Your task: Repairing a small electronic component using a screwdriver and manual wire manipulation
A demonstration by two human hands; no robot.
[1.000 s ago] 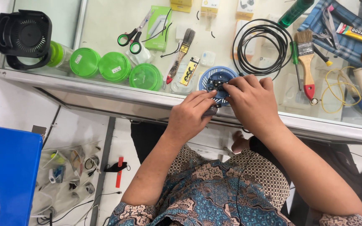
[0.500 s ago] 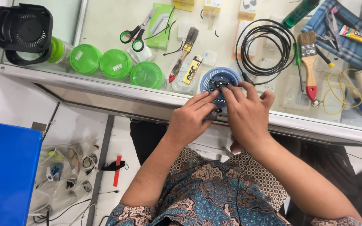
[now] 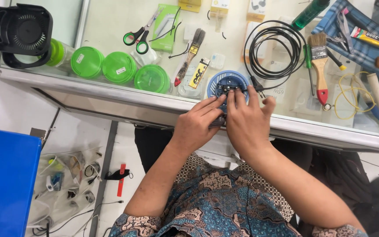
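1. Blue round fan part point(image 3: 227, 83), grilled, lies flat on the glass counter point(image 3: 110, 26) near its front edge, directly ahead of the person. A small dark piece sits at its centre, under the fingertips.
2. Left hand point(image 3: 197, 126): fingers extended, tips pressing on the near rim of the blue part; it seems also to pinch a small dark item at the counter edge, too hidden to identify.
3. Right hand point(image 3: 245, 119): fingers spread and laid over the centre of the blue part, tips on the dark middle piece. Pressing or steadying rather than a closed grasp; thumb out to the side.
4. Progress, as a judgement: work looks mid-way. The blue part is still lying open on the counter, both hands busy at its hub. The black fan housing point(image 3: 19, 33) stands well apart at the far left corner, so rejoining looks not yet done.
5. Just beside the blue part: a coiled black cable point(image 3: 273, 49), its plug end near the right fingertips.
6. Further out: wooden-handled paintbrush point(image 3: 318, 66) to the right; slim brush point(image 3: 190, 56) and green-handled scissors point(image 3: 137, 37) to the left; three green round lids point(image 3: 118, 68) in a row.
7. Below counter: blue box point(image 3: 5, 184), bag of small oddments on the floor.
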